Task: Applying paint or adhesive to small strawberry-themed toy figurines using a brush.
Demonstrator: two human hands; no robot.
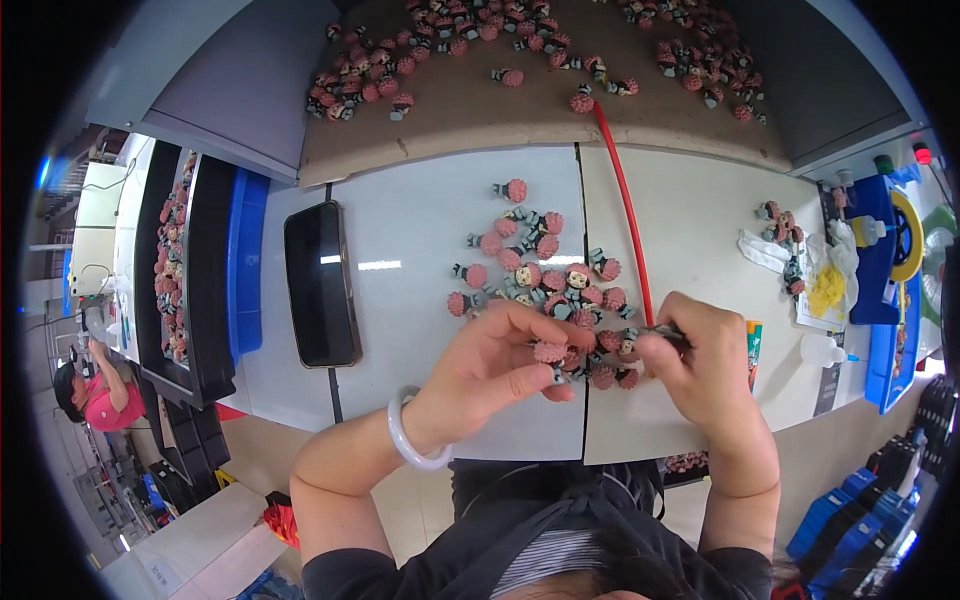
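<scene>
The left hand (485, 375) pinches a figurine (549, 352) and the right hand (708, 368) a dark tool (674, 337); the upper-left heap (372, 78) seemingly waits, none clearly finished.

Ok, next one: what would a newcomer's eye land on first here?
Probably the long red tube, slanting from the brown surface at the back down toward the right hand. Then the pink-headed figurines clustered on the white tabletop, with one in the grip of the left hand. The black phone, lying to their left, stands out too.
</scene>
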